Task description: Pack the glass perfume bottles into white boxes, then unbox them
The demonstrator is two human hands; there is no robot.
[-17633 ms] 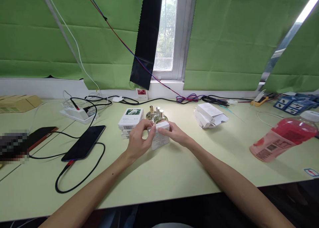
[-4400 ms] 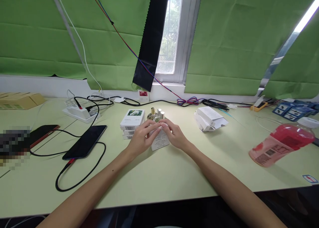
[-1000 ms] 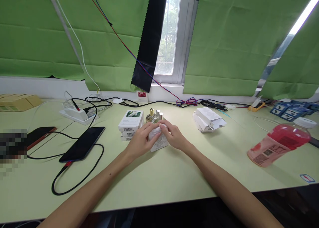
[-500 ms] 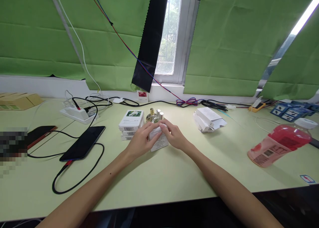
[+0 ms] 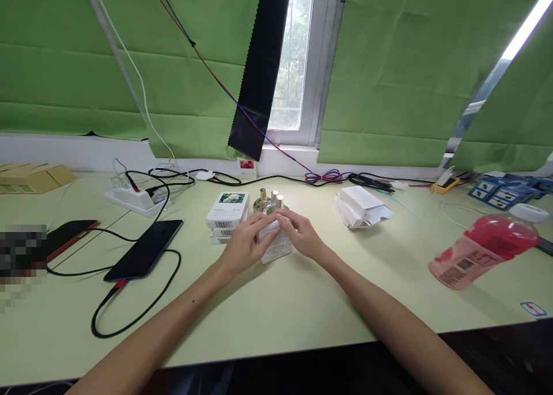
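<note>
A small white box (image 5: 277,248) with fine print stands on the table, tilted slightly, between my two hands. My left hand (image 5: 247,240) is closed on its left side and top. From the right, my right hand (image 5: 301,232) grips its upper edge, the fingertips of both hands meeting there. Just behind the box are several small perfume bottles (image 5: 275,198) with gold and silver caps, partly covered by my fingers. Close to my left hand sits a stack of white boxes (image 5: 228,209), the top one bearing a white-flower picture.
Opened white cartons (image 5: 362,207) lie to the right, beyond them a tilted bottle of red drink (image 5: 484,251). A phone (image 5: 144,250) with a black cable and a power strip (image 5: 137,199) are at left. Cables (image 5: 242,181) run along the wall. The table's front edge (image 5: 276,352) is near my forearms.
Almost nothing differs. Both hands stay on the small white box, and the view has shifted very slightly.
</note>
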